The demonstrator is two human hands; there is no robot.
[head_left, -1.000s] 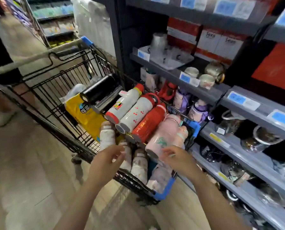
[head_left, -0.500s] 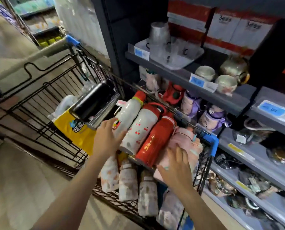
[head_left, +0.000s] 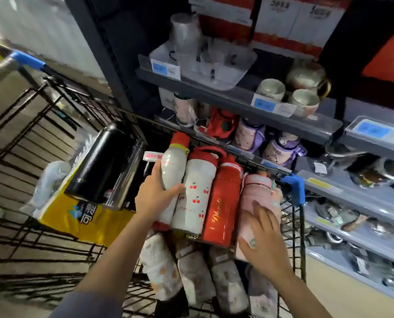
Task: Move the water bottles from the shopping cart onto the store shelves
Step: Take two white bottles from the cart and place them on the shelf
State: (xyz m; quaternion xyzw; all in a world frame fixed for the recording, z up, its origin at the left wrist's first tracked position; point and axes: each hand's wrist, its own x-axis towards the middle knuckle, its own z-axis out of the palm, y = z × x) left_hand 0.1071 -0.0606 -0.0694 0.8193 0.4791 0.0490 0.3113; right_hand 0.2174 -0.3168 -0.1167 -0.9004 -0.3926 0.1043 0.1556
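Head view: left hand is gripping white bottle; right hand, fingers straight, is pressing pink bottle; lifting both clear needs firm grips.

A: How many bottles lie on top in the shopping cart?

B: Six: one black flask, one steel flask, one white red-capped bottle, one cherry-print bottle, one red bottle, one pink bottle.

A: And beneath, nearer?

B: Four pale printed bottles. One yellow bag.

A: On the shelves?

B: Three cups, two purple bottles, two hands.
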